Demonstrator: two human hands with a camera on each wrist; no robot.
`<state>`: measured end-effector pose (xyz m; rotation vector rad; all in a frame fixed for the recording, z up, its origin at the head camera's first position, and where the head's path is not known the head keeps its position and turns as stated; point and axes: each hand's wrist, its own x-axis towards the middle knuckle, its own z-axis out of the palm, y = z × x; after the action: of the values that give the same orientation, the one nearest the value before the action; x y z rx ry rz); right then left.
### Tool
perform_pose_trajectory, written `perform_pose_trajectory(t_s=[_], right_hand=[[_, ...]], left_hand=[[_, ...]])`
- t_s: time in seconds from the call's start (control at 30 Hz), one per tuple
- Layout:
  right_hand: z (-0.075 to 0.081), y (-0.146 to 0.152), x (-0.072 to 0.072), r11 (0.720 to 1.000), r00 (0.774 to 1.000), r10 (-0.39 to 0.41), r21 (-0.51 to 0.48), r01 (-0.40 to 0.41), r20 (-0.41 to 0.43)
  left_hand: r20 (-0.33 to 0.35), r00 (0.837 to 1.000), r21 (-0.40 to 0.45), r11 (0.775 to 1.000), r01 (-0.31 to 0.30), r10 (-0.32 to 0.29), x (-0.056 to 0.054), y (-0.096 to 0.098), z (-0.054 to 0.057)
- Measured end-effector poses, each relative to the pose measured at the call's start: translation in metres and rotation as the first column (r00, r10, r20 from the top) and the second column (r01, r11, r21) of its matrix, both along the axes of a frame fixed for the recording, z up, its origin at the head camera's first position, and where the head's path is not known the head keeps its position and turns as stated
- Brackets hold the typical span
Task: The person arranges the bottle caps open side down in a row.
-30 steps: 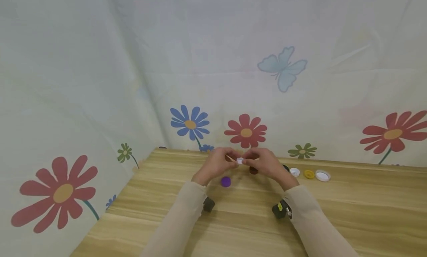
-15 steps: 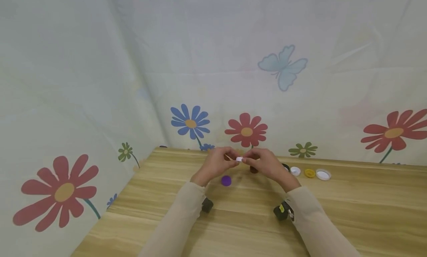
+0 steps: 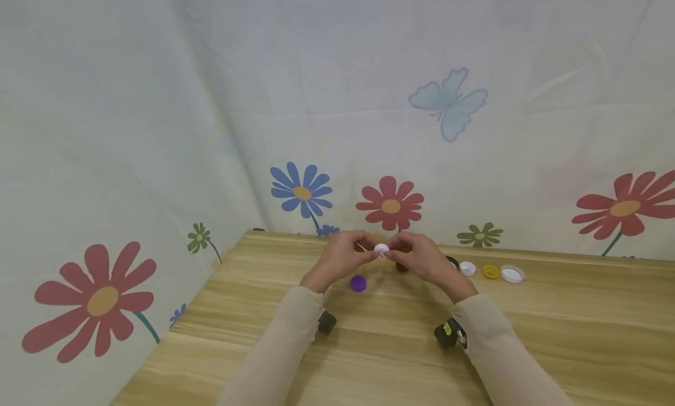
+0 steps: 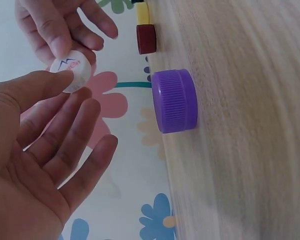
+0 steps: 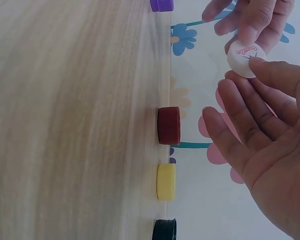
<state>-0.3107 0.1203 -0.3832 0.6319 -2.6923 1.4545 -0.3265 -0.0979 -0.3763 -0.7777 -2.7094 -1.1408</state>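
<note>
A round white bottle cap (image 4: 79, 69) with red and blue print on its top is held up off the table between both hands. My left hand (image 3: 345, 256) pinches one side of it between thumb and fingers. On the opposite side my right hand (image 3: 419, 256) pinches it the same way; the other fingers of both hands are spread loosely. Below and nearer stands a purple bottle cap (image 4: 174, 101) with ribbed sides. A dark red cap (image 5: 169, 126) and a yellow cap (image 5: 166, 182) stand on the table under the right hand.
To the right of the right hand, a row holds a black cap (image 3: 452, 262), a white cap (image 3: 467, 268), an amber-yellow cap (image 3: 490, 272) and a wide white lid (image 3: 512, 273). A flower-printed cloth (image 3: 337, 101) hangs behind the wooden table (image 3: 379, 359).
The white cap has been turned between the fingers, edge-on half a second ago and now showing its round face. Both hands stay nearly in place.
</note>
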Motion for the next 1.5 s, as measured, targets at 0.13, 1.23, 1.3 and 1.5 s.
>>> perform_pose_trajectory(t_s=[0.13,1.23,1.3,1.5], right_hand=[[-0.0003,-0.0003,-0.0004,1.000,1.000,-0.004,-0.006,0.004,0.001],[-0.0015,0.0035,-0.0027,0.997,0.997,0.072,0.009,-0.072,0.000],[-0.0015,0.0038,-0.0031,0.997,0.997,0.075,0.019,-0.075,-0.007],[-0.0028,0.0041,-0.0036,0.995,0.997,0.078,0.055,-0.078,-0.011]], left_hand=[[-0.017,0.999,-0.015,1.000,0.027,-0.027,0.0014,0.0003,0.0000],[0.022,0.997,-0.058,0.995,0.075,-0.074,0.0014,-0.0027,-0.0015],[0.034,0.997,-0.058,0.996,0.074,-0.072,0.0010,-0.0028,-0.0019],[0.045,0.996,-0.063,0.995,0.080,-0.078,-0.0009,-0.0031,-0.0047]])
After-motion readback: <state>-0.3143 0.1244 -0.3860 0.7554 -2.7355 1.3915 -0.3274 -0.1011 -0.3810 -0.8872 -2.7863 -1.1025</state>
